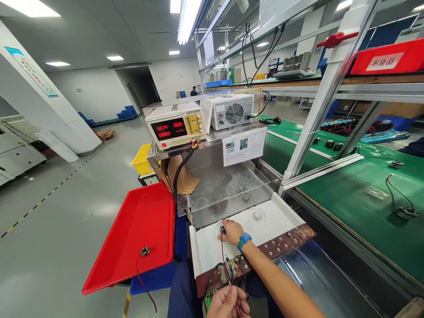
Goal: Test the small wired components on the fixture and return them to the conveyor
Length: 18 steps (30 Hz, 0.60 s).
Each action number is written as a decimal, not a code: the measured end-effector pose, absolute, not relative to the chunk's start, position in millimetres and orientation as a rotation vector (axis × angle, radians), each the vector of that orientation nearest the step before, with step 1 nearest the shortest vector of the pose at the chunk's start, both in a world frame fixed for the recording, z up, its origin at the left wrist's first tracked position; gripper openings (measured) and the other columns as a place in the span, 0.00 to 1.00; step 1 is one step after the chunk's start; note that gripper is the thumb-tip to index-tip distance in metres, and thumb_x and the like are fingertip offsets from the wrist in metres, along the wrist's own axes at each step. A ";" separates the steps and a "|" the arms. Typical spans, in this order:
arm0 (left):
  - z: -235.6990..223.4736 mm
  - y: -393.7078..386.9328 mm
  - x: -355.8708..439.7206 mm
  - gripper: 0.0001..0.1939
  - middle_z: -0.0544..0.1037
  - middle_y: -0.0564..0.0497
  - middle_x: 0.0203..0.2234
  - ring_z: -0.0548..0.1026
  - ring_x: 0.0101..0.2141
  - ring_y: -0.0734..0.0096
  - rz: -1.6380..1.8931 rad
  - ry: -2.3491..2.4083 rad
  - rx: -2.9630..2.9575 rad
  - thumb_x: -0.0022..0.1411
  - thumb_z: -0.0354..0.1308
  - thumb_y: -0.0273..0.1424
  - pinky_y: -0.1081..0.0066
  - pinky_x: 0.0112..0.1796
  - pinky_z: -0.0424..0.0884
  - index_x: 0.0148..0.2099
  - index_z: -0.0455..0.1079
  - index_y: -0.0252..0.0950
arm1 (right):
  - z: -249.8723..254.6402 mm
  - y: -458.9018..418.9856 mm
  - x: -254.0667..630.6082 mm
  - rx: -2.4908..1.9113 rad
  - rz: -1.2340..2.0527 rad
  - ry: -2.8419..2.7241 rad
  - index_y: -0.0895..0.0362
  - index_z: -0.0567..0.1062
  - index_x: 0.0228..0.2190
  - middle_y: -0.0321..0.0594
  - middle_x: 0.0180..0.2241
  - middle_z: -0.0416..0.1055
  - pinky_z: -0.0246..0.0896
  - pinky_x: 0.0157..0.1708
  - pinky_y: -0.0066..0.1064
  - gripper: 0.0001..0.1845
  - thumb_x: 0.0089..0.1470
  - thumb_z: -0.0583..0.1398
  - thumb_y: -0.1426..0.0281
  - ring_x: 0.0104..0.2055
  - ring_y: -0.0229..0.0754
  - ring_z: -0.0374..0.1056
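A: Where is the small round part [223, 229]?
B: At the right hand [232, 232], above the left part of the white panel [278, 212], by a pale round disc [217, 231]. Whether it touches the disc, cannot tell.

A: Finger state, right?
B: Narrow, closed about the part; the fingers hide much of it. Blue wristband [244, 241] at the wrist.

A: And the left hand [228, 302]?
B: Nearer the body, below the panel's front edge. Thumb and fingers pinch a red wire [222, 251], which runs up to the part.

A: Immediate surroundings?
B: A second round fitting [257, 215] on the panel, right of the part. Along the front edge, a brown strip [285, 243] with rows of round metal fittings; black leads [209, 279] at its left end.

A: Further out?
B: Left: red tray [139, 221] bearing a similar round part [145, 251], its wire hanging over the tray's edge. Behind the panel: a shelf carrying a power supply [155, 141], top line reading 12.14 and 0.00, and a grey unit with a fan [234, 113]. Right: green bench surface [357, 207], with another wired round part [406, 212] on it.
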<state>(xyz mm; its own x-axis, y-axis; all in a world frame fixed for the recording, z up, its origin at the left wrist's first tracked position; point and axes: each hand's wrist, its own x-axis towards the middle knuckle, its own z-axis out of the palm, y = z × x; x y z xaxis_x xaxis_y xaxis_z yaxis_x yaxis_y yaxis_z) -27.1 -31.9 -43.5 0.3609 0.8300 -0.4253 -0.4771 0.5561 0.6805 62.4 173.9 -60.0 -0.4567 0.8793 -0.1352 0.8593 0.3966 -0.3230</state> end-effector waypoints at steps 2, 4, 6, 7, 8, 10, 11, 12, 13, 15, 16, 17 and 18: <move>-29.1 -20.9 -30.1 0.24 0.78 0.48 0.26 0.76 0.22 0.73 0.929 0.899 0.519 0.56 0.62 0.51 0.77 0.22 0.63 0.38 0.71 0.32 | -60.6 174.0 63.2 -1.607 0.556 -2.579 0.58 0.72 0.44 0.47 0.43 0.75 0.61 0.40 0.32 0.19 0.55 0.63 0.61 0.46 0.50 0.71; -14.7 -7.3 -33.9 0.25 0.77 0.50 0.26 0.74 0.20 0.76 0.996 0.988 0.568 0.57 0.61 0.52 0.79 0.18 0.59 0.38 0.70 0.33 | -60.9 174.4 63.6 -1.614 0.576 -2.576 0.59 0.72 0.44 0.48 0.43 0.75 0.60 0.39 0.32 0.17 0.56 0.62 0.62 0.45 0.50 0.71; -2.2 7.9 -35.4 0.26 0.76 0.52 0.25 0.72 0.18 0.78 1.070 1.083 0.622 0.56 0.61 0.54 0.80 0.16 0.57 0.39 0.69 0.33 | -61.1 175.2 64.0 -1.614 0.613 -2.562 0.59 0.71 0.44 0.49 0.42 0.75 0.59 0.39 0.32 0.16 0.56 0.62 0.63 0.45 0.50 0.71; 2.8 15.8 -35.1 0.26 0.75 0.53 0.24 0.71 0.17 0.80 1.101 1.123 0.650 0.55 0.61 0.54 0.81 0.16 0.56 0.38 0.68 0.34 | -61.2 175.8 64.3 -1.611 0.634 -2.552 0.59 0.71 0.44 0.48 0.42 0.75 0.58 0.38 0.32 0.16 0.55 0.61 0.63 0.45 0.50 0.71; 6.8 23.5 -34.1 0.27 0.74 0.54 0.24 0.70 0.17 0.81 1.128 1.157 0.680 0.54 0.61 0.55 0.81 0.16 0.57 0.38 0.67 0.34 | -61.5 176.3 64.8 -1.608 0.654 -2.541 0.59 0.71 0.44 0.48 0.42 0.75 0.58 0.38 0.32 0.16 0.55 0.61 0.64 0.45 0.50 0.71; 11.4 38.0 -31.2 0.27 0.73 0.55 0.25 0.69 0.17 0.81 1.167 1.202 0.747 0.52 0.63 0.55 0.80 0.17 0.60 0.36 0.66 0.35 | -62.2 177.4 65.8 -1.602 0.682 -2.522 0.58 0.71 0.44 0.47 0.42 0.75 0.57 0.38 0.32 0.17 0.54 0.61 0.65 0.44 0.49 0.71; 11.7 44.5 -29.7 0.27 0.73 0.55 0.26 0.70 0.19 0.80 1.179 1.214 0.784 0.51 0.64 0.55 0.79 0.19 0.63 0.35 0.65 0.35 | -62.6 177.8 66.4 -1.600 0.686 -2.514 0.58 0.71 0.44 0.47 0.42 0.75 0.56 0.37 0.31 0.17 0.54 0.61 0.65 0.44 0.48 0.71; 10.8 50.5 -28.4 0.27 0.73 0.55 0.26 0.71 0.20 0.79 1.181 1.223 0.822 0.50 0.64 0.54 0.78 0.21 0.66 0.34 0.64 0.35 | -62.9 178.2 67.0 -1.596 0.686 -2.511 0.58 0.71 0.45 0.47 0.42 0.75 0.56 0.37 0.31 0.17 0.54 0.61 0.65 0.43 0.48 0.71; 8.5 55.9 -27.3 0.27 0.73 0.55 0.26 0.72 0.22 0.77 1.183 1.236 0.859 0.49 0.65 0.54 0.76 0.23 0.68 0.34 0.64 0.36 | -63.2 178.6 67.5 -1.590 0.684 -2.513 0.58 0.71 0.45 0.47 0.41 0.75 0.55 0.37 0.31 0.17 0.54 0.61 0.65 0.43 0.48 0.71; 0.2 64.9 -26.1 0.24 0.72 0.55 0.26 0.73 0.25 0.74 1.182 1.268 0.924 0.50 0.65 0.51 0.73 0.27 0.70 0.35 0.63 0.36 | -63.5 179.5 68.3 -1.579 0.680 -2.530 0.59 0.70 0.45 0.47 0.41 0.75 0.55 0.36 0.31 0.17 0.55 0.60 0.63 0.43 0.48 0.71; -5.4 68.5 -25.9 0.22 0.72 0.54 0.26 0.73 0.25 0.72 1.175 1.298 0.974 0.51 0.64 0.49 0.72 0.27 0.69 0.35 0.64 0.37 | -63.7 180.0 68.6 -1.575 0.679 -2.540 0.59 0.70 0.45 0.48 0.41 0.75 0.54 0.36 0.31 0.18 0.56 0.60 0.62 0.42 0.48 0.71; -11.4 71.4 -25.8 0.20 0.73 0.54 0.26 0.73 0.26 0.71 1.163 1.338 1.038 0.53 0.62 0.47 0.71 0.28 0.69 0.36 0.64 0.36 | -64.1 180.6 68.8 -1.575 0.682 -2.547 0.59 0.70 0.45 0.48 0.41 0.75 0.54 0.36 0.31 0.18 0.56 0.60 0.61 0.42 0.48 0.71; -17.5 73.6 -25.8 0.17 0.74 0.53 0.27 0.73 0.27 0.71 1.151 1.380 1.110 0.54 0.61 0.44 0.70 0.30 0.69 0.37 0.66 0.36 | -64.8 181.3 68.9 -1.578 0.687 -2.548 0.59 0.70 0.45 0.48 0.41 0.75 0.54 0.35 0.31 0.18 0.56 0.60 0.61 0.42 0.48 0.71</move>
